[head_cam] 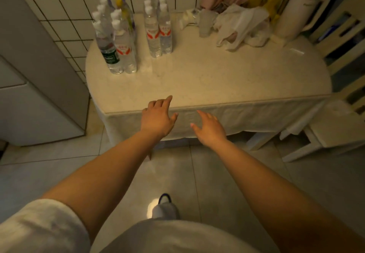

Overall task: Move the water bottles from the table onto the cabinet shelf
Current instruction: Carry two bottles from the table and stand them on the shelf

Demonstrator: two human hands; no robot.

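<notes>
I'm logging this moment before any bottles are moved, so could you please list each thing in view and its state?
Left hand: open, empty, over the table's near edge.
Right hand: open, empty, short of the table.
Left bottle cluster: upright, capped, on the table.
Right bottle cluster: upright, capped, on the table.
Plastic bags: crumpled.
White jug: upright, lid on.

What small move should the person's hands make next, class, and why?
Probably reach forward: both the left hand and right hand are open and empty at the table's near edge, while the water bottles stand upright at its far side.
</notes>
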